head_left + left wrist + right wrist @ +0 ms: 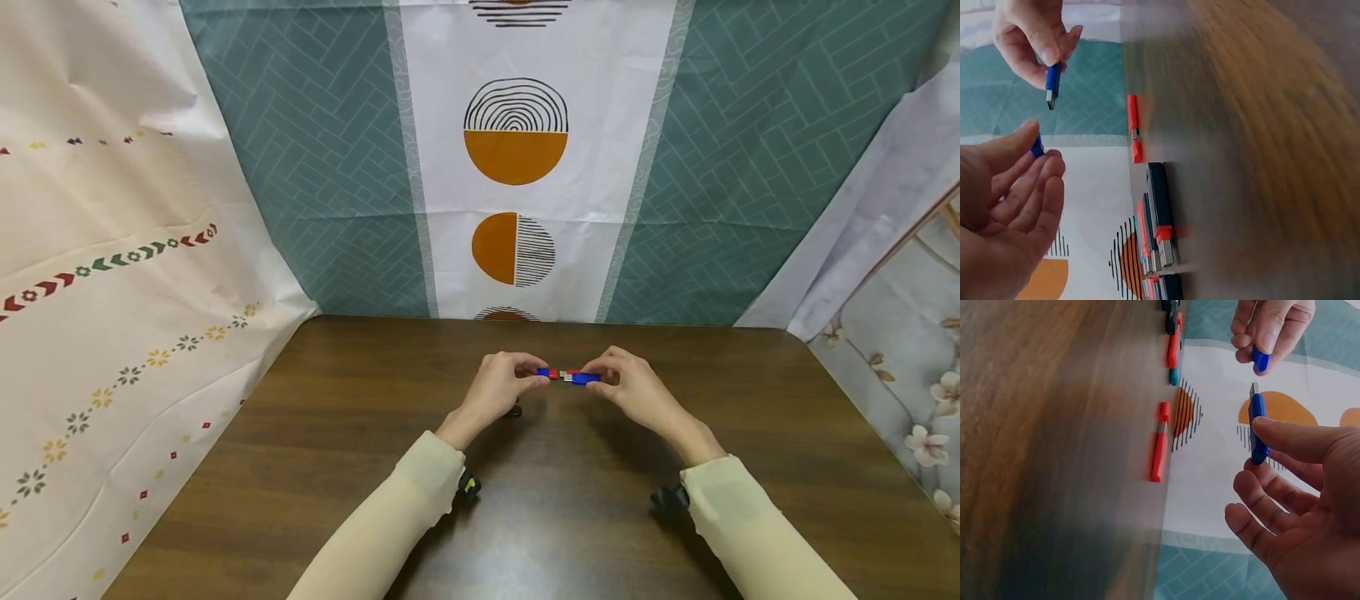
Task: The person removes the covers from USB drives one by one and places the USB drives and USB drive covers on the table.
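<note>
Between the thumb and fingers of my right hand (636, 390) is a blue USB flash drive (1259, 425), its metal plug bare and pointing at the other hand. My left hand (497, 387) pinches a small blue cap (1260, 359), which the fingertips partly cover in the left wrist view. A short gap separates the cap from the plug. Both hands are raised above the table. Beyond them on the tabletop lies a red USB flash drive (1135, 128), a strip of metal showing between its two red parts.
On the brown wooden table (337, 450), a black flash drive (1159, 197) lies beside several red and teal ones, left of the red drive. A patterned cloth (345, 167) hangs behind the table's far edge. Pale cloth (150, 275) borders the left side.
</note>
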